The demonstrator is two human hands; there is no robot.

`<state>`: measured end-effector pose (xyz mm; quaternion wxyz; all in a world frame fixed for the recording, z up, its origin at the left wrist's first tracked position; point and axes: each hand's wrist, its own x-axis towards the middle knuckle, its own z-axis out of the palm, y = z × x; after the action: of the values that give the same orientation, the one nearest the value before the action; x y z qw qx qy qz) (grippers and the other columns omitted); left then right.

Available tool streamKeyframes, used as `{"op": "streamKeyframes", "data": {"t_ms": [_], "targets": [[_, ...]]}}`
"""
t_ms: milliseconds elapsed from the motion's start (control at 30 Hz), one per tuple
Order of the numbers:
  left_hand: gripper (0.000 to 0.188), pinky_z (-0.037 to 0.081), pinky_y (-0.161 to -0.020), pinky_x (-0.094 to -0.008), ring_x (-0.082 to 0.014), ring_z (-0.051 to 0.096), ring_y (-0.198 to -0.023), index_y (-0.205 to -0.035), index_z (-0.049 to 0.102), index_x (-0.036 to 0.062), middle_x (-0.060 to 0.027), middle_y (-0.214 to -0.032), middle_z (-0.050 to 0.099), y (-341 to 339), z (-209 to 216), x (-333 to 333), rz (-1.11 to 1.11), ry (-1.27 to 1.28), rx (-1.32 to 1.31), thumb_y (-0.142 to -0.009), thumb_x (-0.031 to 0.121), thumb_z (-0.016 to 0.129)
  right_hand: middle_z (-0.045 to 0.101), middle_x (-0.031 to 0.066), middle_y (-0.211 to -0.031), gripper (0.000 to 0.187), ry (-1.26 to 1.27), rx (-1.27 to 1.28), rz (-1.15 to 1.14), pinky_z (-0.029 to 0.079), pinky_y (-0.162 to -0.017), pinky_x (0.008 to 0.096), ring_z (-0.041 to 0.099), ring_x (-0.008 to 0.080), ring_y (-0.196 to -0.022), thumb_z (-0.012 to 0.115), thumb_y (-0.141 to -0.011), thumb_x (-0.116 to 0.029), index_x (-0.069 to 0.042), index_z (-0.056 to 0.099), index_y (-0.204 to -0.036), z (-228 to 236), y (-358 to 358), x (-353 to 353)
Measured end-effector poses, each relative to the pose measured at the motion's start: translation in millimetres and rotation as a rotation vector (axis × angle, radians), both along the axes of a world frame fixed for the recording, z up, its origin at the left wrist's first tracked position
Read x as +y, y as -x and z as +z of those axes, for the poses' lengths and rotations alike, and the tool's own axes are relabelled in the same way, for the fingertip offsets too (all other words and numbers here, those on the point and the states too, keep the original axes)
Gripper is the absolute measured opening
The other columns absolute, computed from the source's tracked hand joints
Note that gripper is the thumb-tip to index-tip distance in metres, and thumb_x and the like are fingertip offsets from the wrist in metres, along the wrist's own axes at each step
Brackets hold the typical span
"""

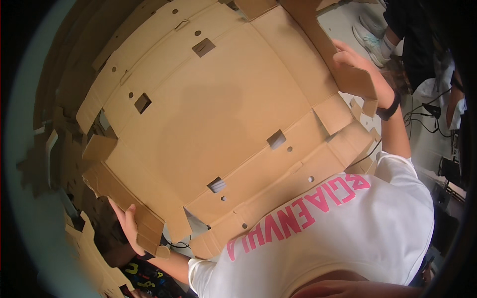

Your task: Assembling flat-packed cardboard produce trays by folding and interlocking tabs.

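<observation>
A large unfolded cardboard box blank (223, 114) spans the middle in front of my chest, with square cut-outs, small round holes and creased flaps. At its near left, my left hand (130, 224) is closed on a raised side flap (134, 211); the thumb shows, and most fingers are hidden behind the card. On the far right side, my right hand (360, 67) grips the outer face of another upright flap (343, 69). The near flap (298, 171) lies close to my white shirt.
More cardboard pieces (92, 253) are stacked along the left. At the upper right are another person's light shoes (370, 39) and dark trousers. Black cables (427, 119) run across the pale floor on the right. Dark cloth with coloured letters (149, 278) shows at the lower left.
</observation>
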<state>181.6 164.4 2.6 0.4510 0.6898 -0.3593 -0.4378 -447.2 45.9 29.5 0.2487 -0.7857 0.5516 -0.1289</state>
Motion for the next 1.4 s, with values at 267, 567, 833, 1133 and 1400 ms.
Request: {"op": "streamKeyframes", "data": {"t_ms": [267,567,833,1133,1400], "targets": [[0.062,0.029,-0.116,-0.0330,-0.0235,0.045,-0.138,-0.157,0.034,0.0021,-0.0114,-0.157,0.042,-82.2,-39.9,26.9,0.144,0.049,0.051,-0.101,0.021,0.053,0.057,0.0065,-0.116,0.034,-0.155,-0.832,0.060,0.045,-0.092,0.0293,0.057,0.0177,-0.107,0.069,-0.092,-0.031,-0.008,0.056,-0.113,-25.7,38.8,-9.7],[0.050,0.043,-0.098,-0.0336,-0.0176,0.059,-0.110,-0.145,0.052,0.0073,-0.0089,-0.126,0.066,-133.6,10.4,72.0,0.653,-0.062,-0.106,-0.106,0.039,0.052,0.057,0.0002,-0.109,0.045,-0.423,-1.047,-0.252,0.049,-0.079,0.0203,0.060,0.0072,-0.095,0.072,-0.093,-0.040,-0.007,0.054,-0.117,-87.7,119.2,-4.3],[0.022,0.044,-0.067,-0.0273,-0.0112,0.054,-0.073,-0.090,0.067,-0.0047,-0.0053,-0.081,0.065,72.2,120.8,-20.8,-0.269,0.039,-0.691,-0.099,0.012,0.056,0.064,0.0014,-0.105,0.041,-0.426,-0.996,-0.267,0.053,-0.077,0.0223,0.066,0.0101,-0.094,0.073,-0.094,-0.033,-0.006,0.055,-0.118,-93.4,126.5,-16.8],[0.043,0.052,-0.088,-0.0355,-0.0194,0.063,-0.105,-0.129,0.058,0.0006,-0.0089,-0.117,0.063,108.9,116.8,-125.7,-0.683,0.140,-0.266,-0.094,0.024,0.067,0.062,0.0001,-0.110,0.029,-0.524,-1.147,-0.232,0.053,-0.081,0.0242,0.064,0.0106,-0.096,0.070,-0.095,-0.031,-0.008,0.062,-0.111,-98.9,117.7,-14.5],[0.037,0.052,-0.085,-0.0306,-0.0175,0.057,-0.107,-0.127,0.055,0.0005,-0.0075,-0.122,0.055,49.0,-11.5,-241.7,0.006,0.146,0.019,-0.097,0.020,0.064,0.062,0.0010,-0.111,0.029,-0.445,-1.118,-0.283,0.051,-0.088,0.0241,0.062,0.0108,-0.103,0.069,-0.095,-0.029,-0.008,0.062,-0.113,-92.2,106.3,-1.7]]}}
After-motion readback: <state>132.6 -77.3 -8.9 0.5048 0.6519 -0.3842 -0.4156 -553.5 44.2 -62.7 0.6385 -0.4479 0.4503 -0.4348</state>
